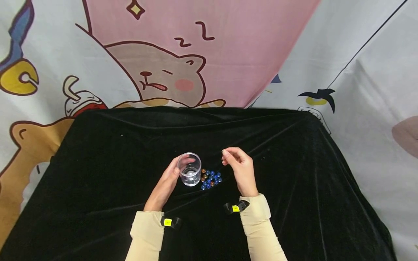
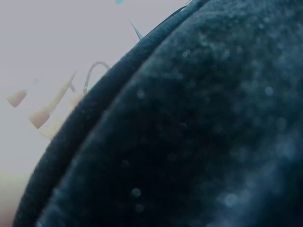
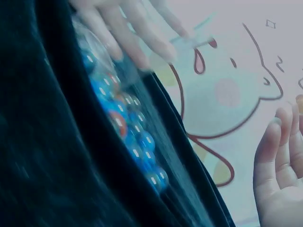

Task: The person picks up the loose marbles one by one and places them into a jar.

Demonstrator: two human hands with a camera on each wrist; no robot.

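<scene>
My left hand [image 1: 166, 181] grips a clear drinking glass [image 1: 190, 177] from its left side, with the thumb at the near side and the fingers behind. Right beside the glass, on the black cloth, several blue and amber glass marbles [image 1: 211, 177] lie in a loose cluster. My right hand [image 1: 241, 166] is raised to the right of the cluster, thumb and fingertips pinched together. At those fingertips, an amber marble [image 3: 299, 101] shows at the edge of the right wrist view. The left wrist view has only dark cloth and backdrop.
Black velvety cloth [image 1: 277, 174] with folds covers the table. A printed cartoon backdrop [image 1: 248, 50] hangs behind and along the sides. Each wrist wears a black strap with a yellow label [image 1: 236, 208].
</scene>
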